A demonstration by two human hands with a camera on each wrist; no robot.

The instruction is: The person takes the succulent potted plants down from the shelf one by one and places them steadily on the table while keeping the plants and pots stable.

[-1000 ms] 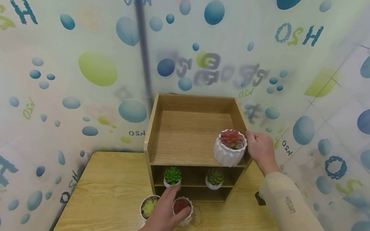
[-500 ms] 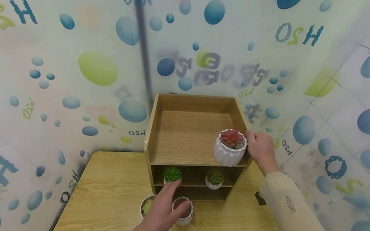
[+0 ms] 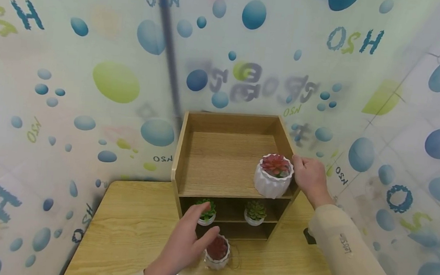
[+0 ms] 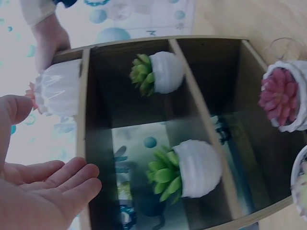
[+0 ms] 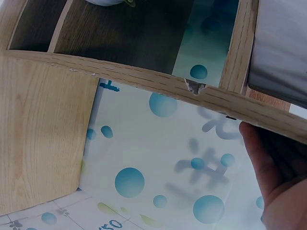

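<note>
My left hand (image 3: 179, 243) hovers in front of the small wooden shelf (image 3: 225, 164), thumb spread from its extended fingers and nothing held. Its fingertips overlap a bright green succulent (image 3: 209, 213) in a white pot on the middle level. In the left wrist view, a gap separates that hand (image 4: 53, 184) from the succulent's white pot (image 4: 199, 167). At the shelf's upper right side, my right hand (image 3: 311, 178) grips the side panel (image 5: 201, 98). Right beside it, a red succulent (image 3: 274, 175) in a ribbed white pot stands on the top level.
A darker green succulent (image 3: 255, 212) stands on the middle level's right side. On the wooden table (image 3: 130, 221), a second red succulent (image 3: 217, 251) sits before the shelf. A pale yellow-green potted plant (image 4: 301, 182) stands beside it, hidden by my left hand in the head view.
My left hand has moved left and slightly up, its thumb pulling away from over the red succulent on the table. The yellow-green plant is now covered in the head view. My right hand stays put.
</note>
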